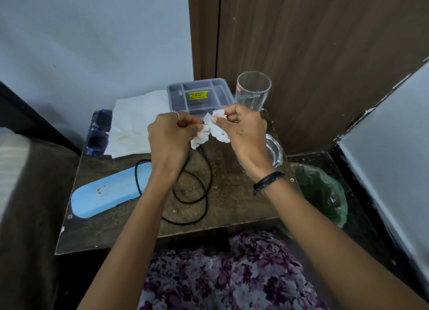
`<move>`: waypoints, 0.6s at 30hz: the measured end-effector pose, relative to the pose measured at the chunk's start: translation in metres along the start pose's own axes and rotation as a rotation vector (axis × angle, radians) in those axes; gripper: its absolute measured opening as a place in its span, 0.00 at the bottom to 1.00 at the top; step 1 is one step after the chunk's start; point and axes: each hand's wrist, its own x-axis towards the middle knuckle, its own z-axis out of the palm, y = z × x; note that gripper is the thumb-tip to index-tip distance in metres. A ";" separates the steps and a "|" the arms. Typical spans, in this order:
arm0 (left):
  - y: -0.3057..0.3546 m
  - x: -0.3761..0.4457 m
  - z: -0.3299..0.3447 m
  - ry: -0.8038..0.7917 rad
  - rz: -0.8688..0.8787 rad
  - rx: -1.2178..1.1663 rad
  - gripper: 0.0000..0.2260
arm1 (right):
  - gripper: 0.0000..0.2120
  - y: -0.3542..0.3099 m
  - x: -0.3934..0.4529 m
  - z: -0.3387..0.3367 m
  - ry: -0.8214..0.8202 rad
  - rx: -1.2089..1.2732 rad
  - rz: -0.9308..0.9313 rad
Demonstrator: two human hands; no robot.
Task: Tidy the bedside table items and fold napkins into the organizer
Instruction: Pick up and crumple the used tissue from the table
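Both hands raised over the middle of the bedside table [232, 200], working one small crumpled napkin [217, 129] between them. Left hand [170, 137] has its fingers curled onto the napkin's left lobe; it may also have the end of the black cable [199, 189], which hangs from under that hand down to a loop on the table — cannot tell for sure. Right hand [246, 129] pinches the napkin's right side, thumb on top, fingers tucked beneath.

Napkin is bunched, no clean edge showing, long axis roughly 9 to 3 o'clock, strung between the two grips.

Key relation: the grey organizer [183, 100] sits at 12 o'clock from the hands, just beyond the napkin, compartments open upward, yellow sticker in the middle one. Right hand is the nearer of the two to it. A tall glass [254, 90] stands just beside the organizer at about 1 o'clock — likely the thing to avoid on the way in.

Judged step: flattening the napkin before folding; no fold made yet.

Also noted: stack of flat napkins [137, 121] at 10 o'clock, sunglasses [98, 133] beside them, blue case [109, 191] at 8 o'clock.
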 end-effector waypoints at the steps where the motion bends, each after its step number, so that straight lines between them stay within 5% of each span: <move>1: 0.008 -0.002 0.005 -0.020 0.008 -0.021 0.03 | 0.04 -0.001 -0.001 -0.009 0.028 0.011 -0.007; 12: 0.068 -0.024 0.117 -0.242 0.011 -0.240 0.08 | 0.06 0.028 0.001 -0.138 0.252 -0.062 0.045; 18: 0.077 -0.043 0.219 -0.399 0.017 -0.032 0.13 | 0.07 0.091 -0.006 -0.209 0.329 -0.327 0.131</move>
